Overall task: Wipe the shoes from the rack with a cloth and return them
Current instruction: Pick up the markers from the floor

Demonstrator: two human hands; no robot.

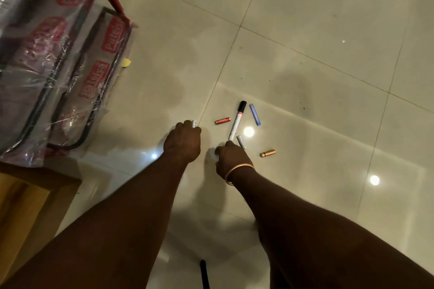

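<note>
No shoe and no cloth show in the head view. The rack (77, 91) at the left has a dark metal frame wrapped in clear plastic printed with red labels; what it holds is hidden. My left hand (183, 142) is curled low over the tiled floor and grips a small white battery (194, 123) that sticks out past its knuckles. My right hand (231, 159), with a bangle on the wrist, is curled beside it, its fingertips down at the floor by a white battery (241, 142). Whether it holds anything is hidden.
On the tiles just beyond my hands lie a red battery (222, 120), a white marker (237, 120) with a black cap, a blue stick (255, 114) and a gold battery (267, 153). A wooden furniture edge (30, 195) stands at the lower left. A yellow scrap (126, 62) lies by the rack.
</note>
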